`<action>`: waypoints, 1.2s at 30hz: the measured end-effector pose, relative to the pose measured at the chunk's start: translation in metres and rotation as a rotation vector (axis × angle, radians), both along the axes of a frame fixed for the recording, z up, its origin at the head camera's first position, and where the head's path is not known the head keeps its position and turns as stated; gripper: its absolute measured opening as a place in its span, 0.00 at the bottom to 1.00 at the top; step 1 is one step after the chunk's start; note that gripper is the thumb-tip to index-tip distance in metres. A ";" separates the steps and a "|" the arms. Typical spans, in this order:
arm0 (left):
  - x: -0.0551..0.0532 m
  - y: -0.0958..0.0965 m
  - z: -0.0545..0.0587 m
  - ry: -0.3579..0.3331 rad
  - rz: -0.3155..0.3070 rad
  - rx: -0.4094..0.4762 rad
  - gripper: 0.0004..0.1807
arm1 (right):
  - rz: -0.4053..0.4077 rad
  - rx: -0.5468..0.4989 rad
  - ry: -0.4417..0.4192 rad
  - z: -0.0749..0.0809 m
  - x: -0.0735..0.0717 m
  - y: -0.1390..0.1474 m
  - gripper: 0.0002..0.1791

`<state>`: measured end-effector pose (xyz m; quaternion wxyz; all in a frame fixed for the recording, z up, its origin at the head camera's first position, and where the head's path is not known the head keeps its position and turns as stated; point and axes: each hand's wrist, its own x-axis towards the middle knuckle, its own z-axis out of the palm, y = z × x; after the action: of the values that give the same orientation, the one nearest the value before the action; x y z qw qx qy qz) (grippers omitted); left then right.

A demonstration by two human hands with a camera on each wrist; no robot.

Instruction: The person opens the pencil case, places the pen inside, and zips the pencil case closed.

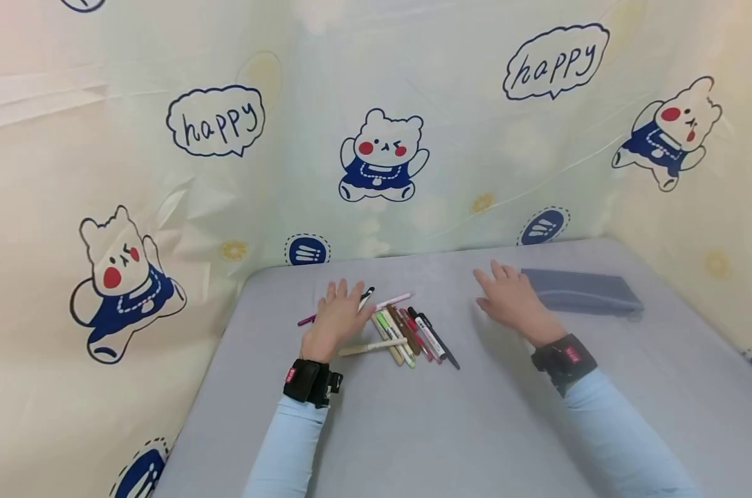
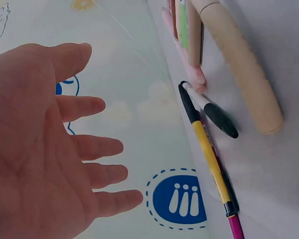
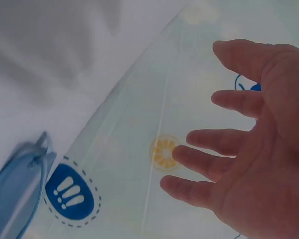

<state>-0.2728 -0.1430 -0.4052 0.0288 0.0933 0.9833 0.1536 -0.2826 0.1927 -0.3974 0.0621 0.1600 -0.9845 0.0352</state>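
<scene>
- The left hand has its fingers straight and apart and holds nothing; it is over the left side of the loose pile of coloured pens and markers.
- The right hand also has spread fingers with nothing between them; it is to the right of the pile, beside the flat, grey-blue, see-through pouch.
- At the left end of the pile lies a slim pen with a yellow barrel and a magenta end, near a white pen with a dark tip.
- A thick beige marker lies at the near side of the pile, its right end across other markers.
- The pouch lies well to the right of the pile; whether its mouth is unfastened, I cannot tell.
- For good handling, I judge, each barrel is best pinched near its middle, and the crossing marker lifted first, because round pens can roll. The soft pouch probably needs one hand to steady it.
- Under the pile is the grey table; behind it hangs the pale cloth with printed bears.
</scene>
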 end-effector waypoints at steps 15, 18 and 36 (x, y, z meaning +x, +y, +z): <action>0.009 0.002 -0.005 -0.012 -0.073 -0.043 0.35 | -0.023 0.021 0.009 -0.002 0.003 0.062 0.27; 0.012 0.002 -0.005 0.005 -0.082 -0.047 0.34 | -0.033 0.026 0.022 -0.002 0.003 0.070 0.23; 0.030 0.001 -0.014 0.042 -0.130 -0.201 0.22 | 0.001 -0.002 0.047 -0.021 -0.001 0.128 0.17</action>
<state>-0.2429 -0.1424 -0.4195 0.0273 0.1569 0.9860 0.0501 -0.2837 0.3208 -0.4186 0.0853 0.1610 -0.9827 0.0326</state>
